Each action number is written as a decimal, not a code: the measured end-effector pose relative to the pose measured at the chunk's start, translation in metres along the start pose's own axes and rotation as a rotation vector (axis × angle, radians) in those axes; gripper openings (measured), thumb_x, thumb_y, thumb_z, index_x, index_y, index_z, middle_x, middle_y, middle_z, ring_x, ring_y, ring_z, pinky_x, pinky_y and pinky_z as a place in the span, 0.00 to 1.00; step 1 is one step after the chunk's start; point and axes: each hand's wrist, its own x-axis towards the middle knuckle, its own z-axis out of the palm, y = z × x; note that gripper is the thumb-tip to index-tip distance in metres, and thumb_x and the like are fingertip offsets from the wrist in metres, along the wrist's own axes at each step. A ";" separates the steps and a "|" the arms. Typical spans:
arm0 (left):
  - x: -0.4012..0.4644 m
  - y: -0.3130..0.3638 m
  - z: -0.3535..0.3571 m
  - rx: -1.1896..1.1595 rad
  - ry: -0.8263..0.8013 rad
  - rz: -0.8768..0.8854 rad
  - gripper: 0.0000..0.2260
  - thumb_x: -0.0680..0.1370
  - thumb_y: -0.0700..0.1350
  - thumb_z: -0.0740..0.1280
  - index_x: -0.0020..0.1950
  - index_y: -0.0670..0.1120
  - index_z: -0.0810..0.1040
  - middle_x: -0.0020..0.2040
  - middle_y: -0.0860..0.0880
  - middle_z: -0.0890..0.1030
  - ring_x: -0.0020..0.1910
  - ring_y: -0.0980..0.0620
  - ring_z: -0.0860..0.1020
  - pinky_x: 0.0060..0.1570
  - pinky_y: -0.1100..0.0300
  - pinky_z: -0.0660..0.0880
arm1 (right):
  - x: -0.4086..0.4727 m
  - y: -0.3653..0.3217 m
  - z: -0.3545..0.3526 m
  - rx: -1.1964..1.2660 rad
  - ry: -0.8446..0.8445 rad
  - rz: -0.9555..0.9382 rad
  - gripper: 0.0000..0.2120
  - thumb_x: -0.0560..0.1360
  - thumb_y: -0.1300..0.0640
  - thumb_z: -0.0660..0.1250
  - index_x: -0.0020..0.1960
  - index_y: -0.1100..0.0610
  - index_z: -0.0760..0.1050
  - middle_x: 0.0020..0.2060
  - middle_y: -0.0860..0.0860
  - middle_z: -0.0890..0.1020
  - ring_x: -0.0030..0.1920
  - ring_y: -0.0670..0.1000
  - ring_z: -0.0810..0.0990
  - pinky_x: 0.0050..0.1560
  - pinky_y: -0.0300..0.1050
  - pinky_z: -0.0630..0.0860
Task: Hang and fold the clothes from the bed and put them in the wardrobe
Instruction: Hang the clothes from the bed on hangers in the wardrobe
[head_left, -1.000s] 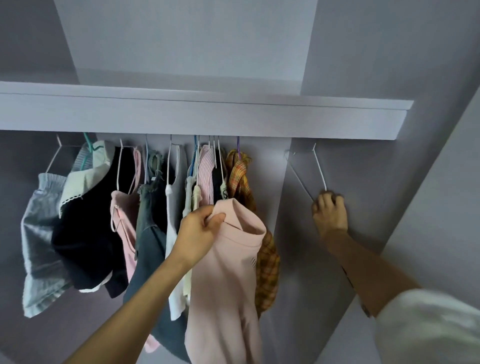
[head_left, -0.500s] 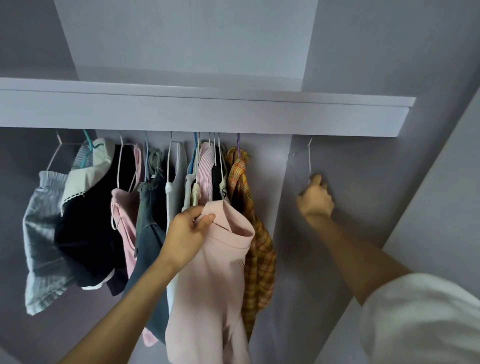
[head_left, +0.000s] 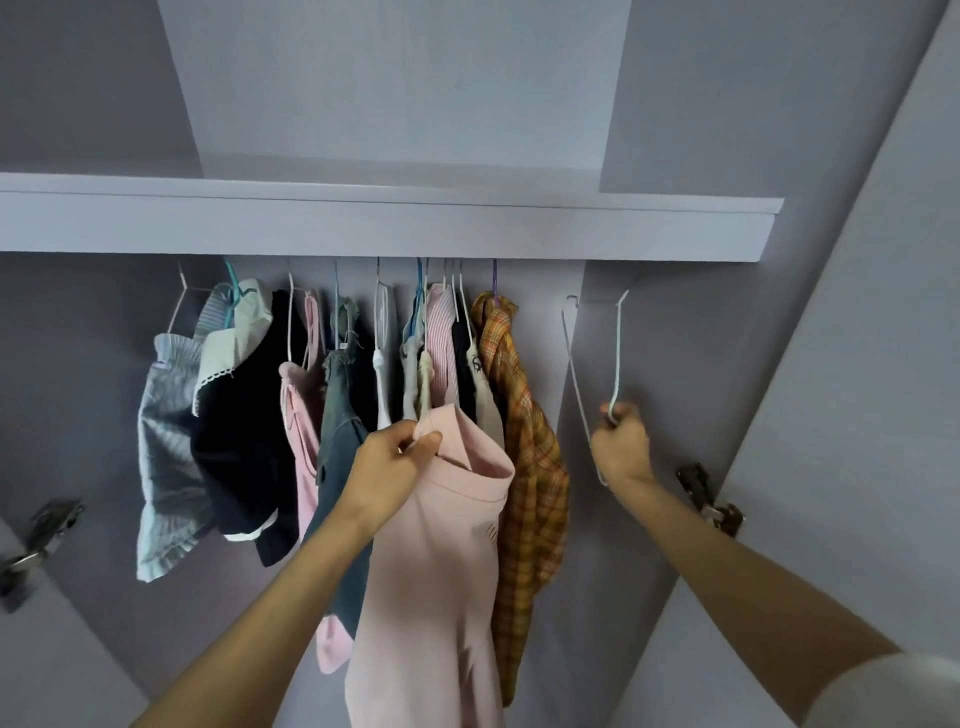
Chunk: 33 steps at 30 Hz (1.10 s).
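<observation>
I look up into the wardrobe. My left hand (head_left: 395, 467) pinches the collar of a pale pink top (head_left: 441, 571), which hangs down in front of the row of hung clothes. My right hand (head_left: 621, 447) grips the lower part of an empty white wire hanger (head_left: 617, 343) at the right end of the hanging space. The rail is hidden behind the shelf's front edge (head_left: 389, 228).
Hung garments fill the rail: a grey striped piece (head_left: 166, 467), a black top (head_left: 244, 426), a pink top (head_left: 304, 415), a grey-blue garment (head_left: 337, 415), a plaid orange shirt (head_left: 530, 467). Door hinges (head_left: 709, 501) sit on the right and on the left (head_left: 47, 525). The right door panel (head_left: 857, 364) stands close.
My right hand has shifted its hold on the white hanger, which now shows both of its wires. My left hand still holds the pink top's collar at about the same place.
</observation>
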 end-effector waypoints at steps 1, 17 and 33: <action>-0.005 -0.001 -0.002 0.004 -0.006 -0.015 0.11 0.79 0.43 0.64 0.39 0.39 0.76 0.33 0.46 0.74 0.34 0.50 0.71 0.36 0.58 0.67 | -0.014 0.008 0.000 0.018 -0.017 -0.005 0.10 0.77 0.65 0.59 0.58 0.63 0.70 0.45 0.56 0.75 0.49 0.58 0.76 0.46 0.43 0.68; -0.090 -0.022 -0.027 0.345 -0.036 0.175 0.08 0.80 0.46 0.60 0.42 0.47 0.66 0.35 0.46 0.74 0.34 0.48 0.72 0.36 0.53 0.70 | -0.155 0.086 -0.030 0.042 0.002 0.124 0.22 0.77 0.52 0.64 0.28 0.57 0.61 0.23 0.51 0.63 0.26 0.48 0.63 0.29 0.42 0.60; -0.088 -0.004 -0.029 0.268 0.060 0.037 0.08 0.78 0.45 0.64 0.45 0.41 0.72 0.36 0.51 0.74 0.36 0.53 0.72 0.32 0.66 0.66 | -0.159 0.023 -0.048 0.439 0.164 0.021 0.21 0.82 0.54 0.52 0.33 0.58 0.70 0.25 0.49 0.66 0.25 0.41 0.66 0.27 0.31 0.63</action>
